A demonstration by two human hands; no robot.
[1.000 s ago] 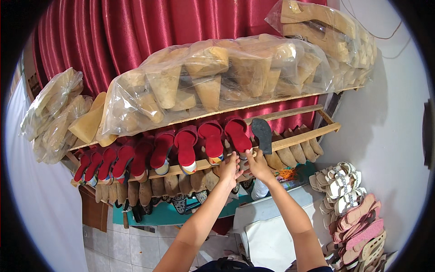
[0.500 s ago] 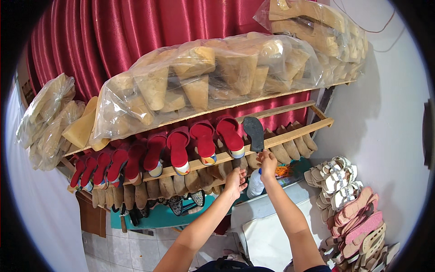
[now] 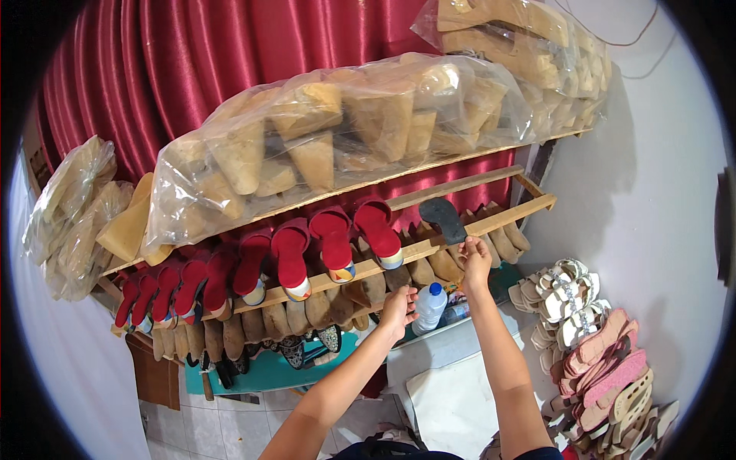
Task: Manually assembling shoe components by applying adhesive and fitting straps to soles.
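My right hand (image 3: 477, 263) pinches the narrow end of a black shoe sole (image 3: 445, 221), held tilted over the right part of a wooden rack (image 3: 502, 224). Below the rack's front rail, my left hand (image 3: 400, 310) has loosely bent fingers, and nothing shows in them. Just right of it stands a clear plastic bottle (image 3: 431, 308) with a blue cap. Several red slippers (image 3: 291, 253) with colourful heels line the rack to the left of the sole. Wooden shoe lasts (image 3: 445, 265) hang in a row beneath them.
Plastic-wrapped wooden shoe forms (image 3: 314, 134) fill the shelf above, before a red curtain (image 3: 253, 42). White sandals (image 3: 571, 307) and pink soles (image 3: 613, 376) are stacked at the right wall. A teal surface (image 3: 268, 377) lies under the rack, with decorated shoes (image 3: 293, 351) above it.
The black sole has turned from nearly upright to slanting, and my right hand has moved slightly right. The bottle shows more fully beside my left hand. The view has shifted slightly.
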